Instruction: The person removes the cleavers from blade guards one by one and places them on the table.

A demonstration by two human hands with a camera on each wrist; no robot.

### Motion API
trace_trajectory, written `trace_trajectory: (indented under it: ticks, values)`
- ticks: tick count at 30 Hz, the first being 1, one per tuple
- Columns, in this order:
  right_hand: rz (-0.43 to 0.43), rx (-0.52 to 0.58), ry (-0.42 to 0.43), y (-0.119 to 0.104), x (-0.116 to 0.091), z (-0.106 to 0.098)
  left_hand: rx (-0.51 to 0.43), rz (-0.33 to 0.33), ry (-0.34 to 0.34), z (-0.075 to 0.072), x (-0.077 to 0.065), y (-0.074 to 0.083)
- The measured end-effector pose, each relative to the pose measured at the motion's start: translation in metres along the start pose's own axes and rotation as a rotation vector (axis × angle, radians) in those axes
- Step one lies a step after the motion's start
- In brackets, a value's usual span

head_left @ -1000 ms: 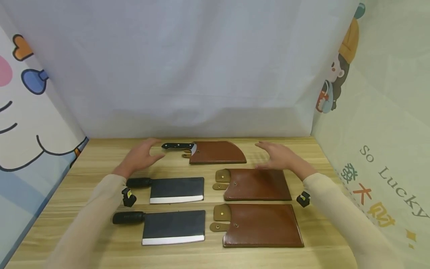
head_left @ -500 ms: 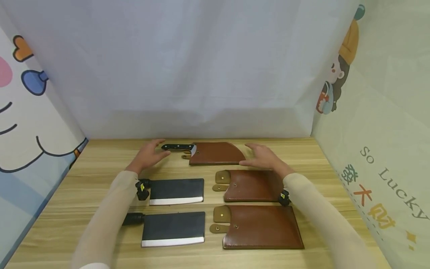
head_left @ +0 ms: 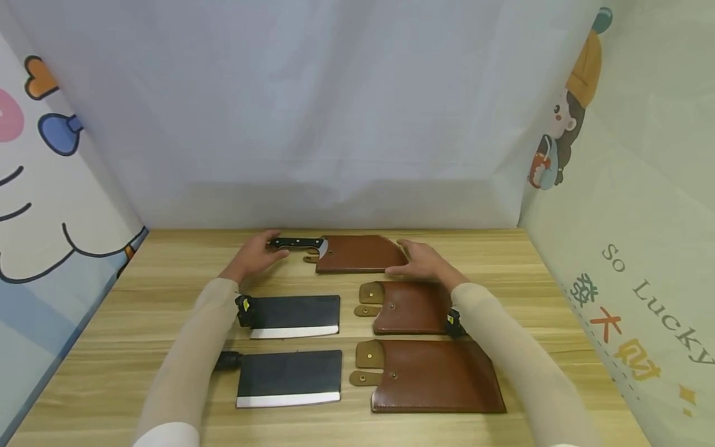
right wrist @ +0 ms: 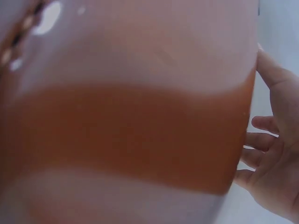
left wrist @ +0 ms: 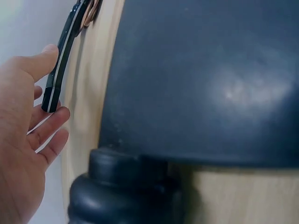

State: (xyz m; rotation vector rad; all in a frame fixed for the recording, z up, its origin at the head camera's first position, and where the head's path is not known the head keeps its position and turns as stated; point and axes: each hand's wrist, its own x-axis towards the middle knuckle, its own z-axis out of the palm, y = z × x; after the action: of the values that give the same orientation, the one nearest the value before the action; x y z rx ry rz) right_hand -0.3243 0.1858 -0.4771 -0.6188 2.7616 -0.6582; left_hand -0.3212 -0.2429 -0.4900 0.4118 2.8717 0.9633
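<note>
A cleaver with a black riveted handle [head_left: 298, 243] lies at the back of the table, its blade inside a brown leather sheath [head_left: 357, 253]. My left hand [head_left: 254, 256] is around the handle's butt end, thumb on the near side and fingers spread loosely on the far side; in the left wrist view its thumb [left wrist: 46, 57] overlaps the handle, and contact is unclear. At the sheath's rounded right end, my right hand [head_left: 421, 259] spreads thumb and fingers about the tip. Whether it touches the leather cannot be told.
Nearer lie two bare cleavers, a back one [head_left: 296, 315] and a front one [head_left: 289, 379], their handles partly hidden by my left arm. Right of them are two sheaths, a back one [head_left: 413, 307] and a front one [head_left: 436, 375]. A cloth wall [head_left: 335, 124] closes the back.
Both hands have moved inward, the left one rightward to the handle's end and the right one leftward to the sheath's tip. The cleavers and sheaths have not visibly moved.
</note>
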Motion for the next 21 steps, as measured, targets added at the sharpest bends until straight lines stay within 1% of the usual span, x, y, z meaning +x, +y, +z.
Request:
trace_trajectory:
  ticks: [5, 11, 15, 21]
  values:
    - [-0.007, 0.022, -0.014, -0.002, 0.003, 0.004, -0.004, 0.015, 0.006, 0.001, 0.001, -0.001]
    - [-0.017, -0.028, -0.017, -0.005, 0.007, 0.008, -0.024, 0.026, 0.005, 0.002, 0.003, -0.002]
    - [-0.018, -0.059, -0.003, -0.005, 0.011, 0.012, -0.02, 0.022, 0.002, 0.002, 0.003, -0.002]
    - [-0.007, -0.048, 0.019, -0.006, 0.012, 0.013, -0.013, 0.035, 0.003, 0.001, 0.002, -0.003]
